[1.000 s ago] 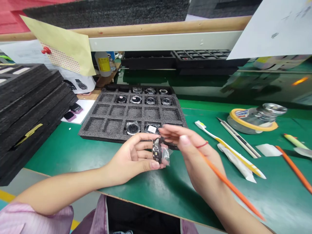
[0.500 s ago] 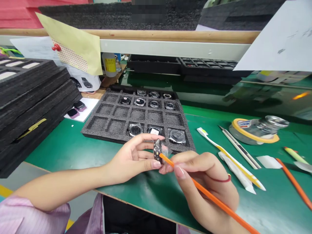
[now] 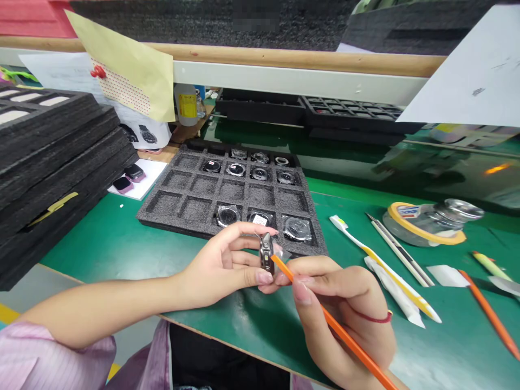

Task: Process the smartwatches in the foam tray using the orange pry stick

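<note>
My left hand pinches a small dark watch case on edge, between thumb and fingers, above the green mat. A bit of clear film hangs beside the case. My right hand is closed on a thin orange stick, held like a pen, with its tip touching the side of the case. Just behind both hands lies a grey foam tray with watch cases in several of its pockets.
Stacked black foam trays fill the left side. To the right lie a toothbrush, a white wrapped strip, another orange stick, a roll of yellow tape and a glass dish. More trays sit on the far shelf.
My right hand turned from an open, raised pose to a pen grip and brought the orange stick's tip down against the watch case. The left hand kept the case steady.
</note>
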A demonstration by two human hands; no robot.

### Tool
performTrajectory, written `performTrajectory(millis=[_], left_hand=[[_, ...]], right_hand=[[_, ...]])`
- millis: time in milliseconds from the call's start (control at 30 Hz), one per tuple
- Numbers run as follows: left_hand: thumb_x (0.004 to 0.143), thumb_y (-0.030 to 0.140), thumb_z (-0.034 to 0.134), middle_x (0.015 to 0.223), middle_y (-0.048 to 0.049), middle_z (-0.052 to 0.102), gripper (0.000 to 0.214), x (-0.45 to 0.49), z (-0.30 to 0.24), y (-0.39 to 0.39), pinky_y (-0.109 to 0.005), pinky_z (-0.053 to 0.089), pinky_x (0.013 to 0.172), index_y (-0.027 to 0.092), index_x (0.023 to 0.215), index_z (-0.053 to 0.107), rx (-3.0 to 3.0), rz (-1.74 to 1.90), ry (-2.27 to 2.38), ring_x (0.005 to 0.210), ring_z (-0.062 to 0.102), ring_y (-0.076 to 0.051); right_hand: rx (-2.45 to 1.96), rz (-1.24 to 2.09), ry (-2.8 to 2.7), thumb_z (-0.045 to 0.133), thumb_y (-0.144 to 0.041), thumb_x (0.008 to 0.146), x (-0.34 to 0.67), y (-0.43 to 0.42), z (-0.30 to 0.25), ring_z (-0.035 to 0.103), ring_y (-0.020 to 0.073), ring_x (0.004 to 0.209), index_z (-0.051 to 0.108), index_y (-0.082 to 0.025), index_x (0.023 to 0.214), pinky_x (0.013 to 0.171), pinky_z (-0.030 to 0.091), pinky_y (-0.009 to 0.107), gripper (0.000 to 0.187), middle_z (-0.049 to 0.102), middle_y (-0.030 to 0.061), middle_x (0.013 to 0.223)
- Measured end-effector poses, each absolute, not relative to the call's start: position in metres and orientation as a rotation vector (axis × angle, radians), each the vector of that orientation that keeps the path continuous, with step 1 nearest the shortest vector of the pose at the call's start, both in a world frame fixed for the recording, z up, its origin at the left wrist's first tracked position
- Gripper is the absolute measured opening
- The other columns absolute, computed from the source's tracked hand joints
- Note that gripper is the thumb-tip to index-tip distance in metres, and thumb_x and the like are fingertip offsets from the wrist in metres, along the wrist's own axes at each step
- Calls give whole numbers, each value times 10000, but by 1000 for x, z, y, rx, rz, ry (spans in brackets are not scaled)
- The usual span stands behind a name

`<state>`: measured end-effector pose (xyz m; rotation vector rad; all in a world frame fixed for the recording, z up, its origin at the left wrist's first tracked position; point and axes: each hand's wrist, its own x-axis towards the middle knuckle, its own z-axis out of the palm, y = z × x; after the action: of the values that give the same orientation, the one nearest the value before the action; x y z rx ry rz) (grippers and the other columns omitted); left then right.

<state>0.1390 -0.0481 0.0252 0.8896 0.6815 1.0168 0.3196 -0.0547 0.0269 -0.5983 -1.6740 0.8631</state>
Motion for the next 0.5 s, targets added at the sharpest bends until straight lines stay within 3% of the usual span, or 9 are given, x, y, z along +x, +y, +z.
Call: performTrajectory(millis=[267, 500], left_hand=[[740, 212, 873, 1086, -58, 714, 501, 138, 24, -48, -306, 593, 802, 238, 1178, 633, 910, 1041, 733, 927, 727, -197], [723, 173, 881, 1087, -49, 722, 502, 140, 24, -51, -245, 594, 759, 229, 1154, 632, 919, 1012, 724, 861, 735, -151]], right_hand=[[-639, 886, -1687, 525, -14, 919, 320, -55, 27, 755, 167, 798, 512, -252, 918, 691, 631, 290, 239, 720, 20, 901], [-709, 911, -1633, 494, -48, 967, 317, -54, 28, 752, 165, 780, 493, -281, 933, 720, 639, 324, 236, 692, -37, 755]])
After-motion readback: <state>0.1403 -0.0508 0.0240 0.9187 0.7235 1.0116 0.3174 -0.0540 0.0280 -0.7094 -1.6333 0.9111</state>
